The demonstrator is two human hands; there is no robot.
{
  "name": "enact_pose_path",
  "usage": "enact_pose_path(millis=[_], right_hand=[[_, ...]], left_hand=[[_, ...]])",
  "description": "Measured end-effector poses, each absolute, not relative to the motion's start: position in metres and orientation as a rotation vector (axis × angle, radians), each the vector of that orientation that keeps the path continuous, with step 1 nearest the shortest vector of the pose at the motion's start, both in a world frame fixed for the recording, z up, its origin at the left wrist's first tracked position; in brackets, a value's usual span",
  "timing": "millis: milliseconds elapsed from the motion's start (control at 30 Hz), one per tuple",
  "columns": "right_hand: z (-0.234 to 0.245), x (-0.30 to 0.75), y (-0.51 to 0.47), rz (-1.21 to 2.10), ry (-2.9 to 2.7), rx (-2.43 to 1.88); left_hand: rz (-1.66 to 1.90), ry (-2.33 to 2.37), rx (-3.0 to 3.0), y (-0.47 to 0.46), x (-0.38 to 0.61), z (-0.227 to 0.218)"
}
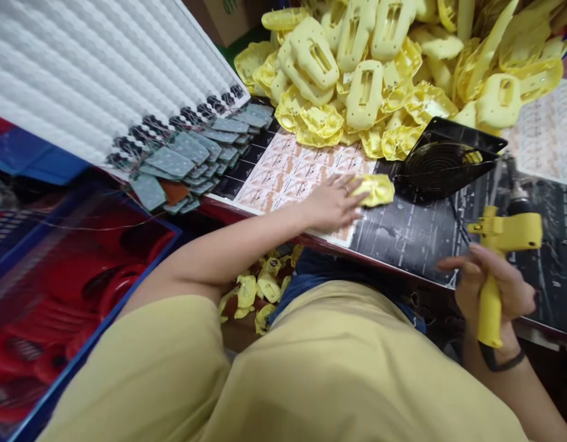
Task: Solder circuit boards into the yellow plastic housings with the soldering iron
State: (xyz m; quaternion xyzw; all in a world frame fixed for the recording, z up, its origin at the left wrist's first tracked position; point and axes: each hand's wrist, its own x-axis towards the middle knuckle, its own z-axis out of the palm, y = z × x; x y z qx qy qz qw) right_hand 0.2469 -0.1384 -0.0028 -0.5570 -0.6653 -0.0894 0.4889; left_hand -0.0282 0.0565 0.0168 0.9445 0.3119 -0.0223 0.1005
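My left hand (335, 204) reaches over the worktable with its fingers spread, and its fingertips are at the edge of a yellow plastic shell (378, 190). The shell lies on the dark table surface and is slightly blurred. At the right, my right hand (499, 285) is wrapped round the handle of a yellow pistol-shaped tool (490, 307) that looks like a soldering gun. Its metal nozzle points up and away from me. Just left of the tool stands a black square fan (442, 162) with a round wire guard.
A heap of yellow plastic shells (366, 92) fills the back. Green circuit boards with black parts (177, 156) lie by white ribbed sheets (104, 67) at the left. Printed sheets (283, 169) cover part of the table. A blue crate (173, 236) holds red parts (81, 294); yellow pieces (258, 288) lie below.
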Motion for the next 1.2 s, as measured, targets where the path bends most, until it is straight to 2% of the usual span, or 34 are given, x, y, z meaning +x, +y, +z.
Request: enact_pose_path(millis=[100,200,367,500,667,800,1000,1200], right_hand=[[-0.006,0.246,-0.121,-0.216,-1.740,-1.208],[-0.013,0.239,-0.108,-0.090,-1.805,-1.155],[-0.022,0.229,-0.099,-0.037,-1.809,-1.127],[-0.023,0.230,-0.100,-0.033,-1.747,-1.144],[-0.023,0.230,-0.103,-0.009,-1.713,-1.163],[-0.023,0.230,-0.103,-0.037,-1.735,-1.200],[-0.004,0.219,-0.091,-0.264,-1.987,-1.193],[-0.003,0.210,-0.069,-0.205,-2.256,-1.074]], left_hand=[[0.111,0.835,2.888,0.044,-0.013,0.032],[0.254,0.913,2.900,0.086,0.016,0.037],[0.171,0.714,2.983,0.172,0.075,0.025],[0.055,0.726,3.030,0.183,0.093,0.025],[0.056,0.780,3.065,0.176,0.067,0.042],[0.032,1.049,3.092,0.153,0.021,0.061],[-0.306,1.361,3.085,0.093,-0.034,0.069],[0.008,1.106,3.092,0.066,-0.059,0.040]])
